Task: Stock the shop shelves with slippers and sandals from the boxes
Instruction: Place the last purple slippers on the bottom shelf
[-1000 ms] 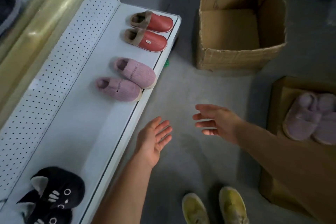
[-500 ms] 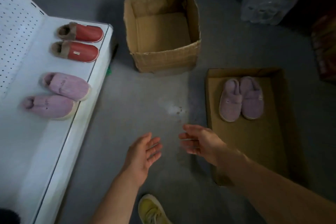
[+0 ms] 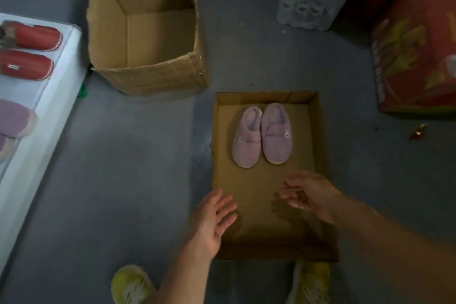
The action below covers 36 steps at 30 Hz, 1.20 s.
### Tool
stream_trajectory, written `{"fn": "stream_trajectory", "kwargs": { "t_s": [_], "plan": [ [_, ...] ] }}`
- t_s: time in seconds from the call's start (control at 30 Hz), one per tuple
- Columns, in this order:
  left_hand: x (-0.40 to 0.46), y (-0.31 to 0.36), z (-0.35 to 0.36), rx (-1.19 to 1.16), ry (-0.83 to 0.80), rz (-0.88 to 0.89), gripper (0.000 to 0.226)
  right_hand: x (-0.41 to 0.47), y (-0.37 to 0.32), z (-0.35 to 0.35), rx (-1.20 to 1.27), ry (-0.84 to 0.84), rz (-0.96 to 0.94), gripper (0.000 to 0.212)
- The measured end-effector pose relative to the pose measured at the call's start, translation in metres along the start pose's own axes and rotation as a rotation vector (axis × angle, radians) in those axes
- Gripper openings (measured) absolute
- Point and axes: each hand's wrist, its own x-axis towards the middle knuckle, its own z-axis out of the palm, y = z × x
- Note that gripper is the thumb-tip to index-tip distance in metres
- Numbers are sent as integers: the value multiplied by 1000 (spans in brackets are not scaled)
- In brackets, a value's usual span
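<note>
Hovering over the near end of the shallow box (image 3: 318, 155), my left hand (image 3: 212, 219) and right hand (image 3: 308, 192) are spread and empty; the lilac slippers (image 3: 262, 136) lie at its far end.

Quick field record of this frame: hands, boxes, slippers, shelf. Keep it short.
left hand: open, empty, over near-left edge of the flat box
right hand: open, empty, above the flat box, short of the slippers
flat box: on floor, holds one pair of purple slippers side by side
tall box: on floor, open, looks empty
shelf: red slippers and a purple pair at frame edge
</note>
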Motion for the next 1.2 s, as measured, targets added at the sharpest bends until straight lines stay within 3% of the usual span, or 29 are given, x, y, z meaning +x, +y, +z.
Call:
{"fn": "stream_trajectory", "kwargs": {
  "t_s": [0.2,0.37,0.43,0.5,0.57,0.63,0.77,0.97,1.2],
  "plan": [
    [69,-6,45,119,-16,-46,15,73,-4,-21,1,110,-12,18],
    [161,5,58,310,121,11,23,151,-5,-17,-6,245,-53,20],
    [189,3,62,401,139,19,29,182,-4,-21,-12,316,-88,31],
    [216,-1,67,494,139,30,46,215,0,-27,-31,338,-130,56],
    [245,-2,72,551,136,80,65,239,1,-30,-56,308,-134,63],
    [274,-1,77,617,178,121,75,260,1,-33,-62,302,-109,61],
    [311,-10,84,618,241,95,63,282,10,-33,-63,329,-56,42],
    [323,-15,88,493,195,113,64,289,9,-28,44,240,-39,31],
    [278,-8,80,410,79,100,40,254,2,-38,150,139,-22,27]
  ]
}}
